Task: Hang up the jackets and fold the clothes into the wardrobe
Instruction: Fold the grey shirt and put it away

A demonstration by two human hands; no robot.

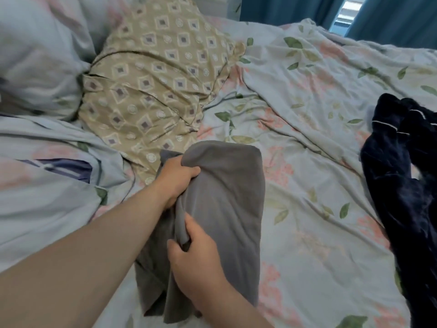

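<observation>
A person's left hand clenched the upper edge of a folded grey garment at lower centre of the frame, while the right hand pinched a fold nearer its bottom. The garment lay on a floral bedspread, just below a beige patterned pillow. A dark navy garment sprawled at the right edge.

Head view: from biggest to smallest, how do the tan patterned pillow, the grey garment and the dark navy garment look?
1. tan patterned pillow
2. grey garment, though nearest the camera
3. dark navy garment, cut off by the frame edge, so unsure
</observation>
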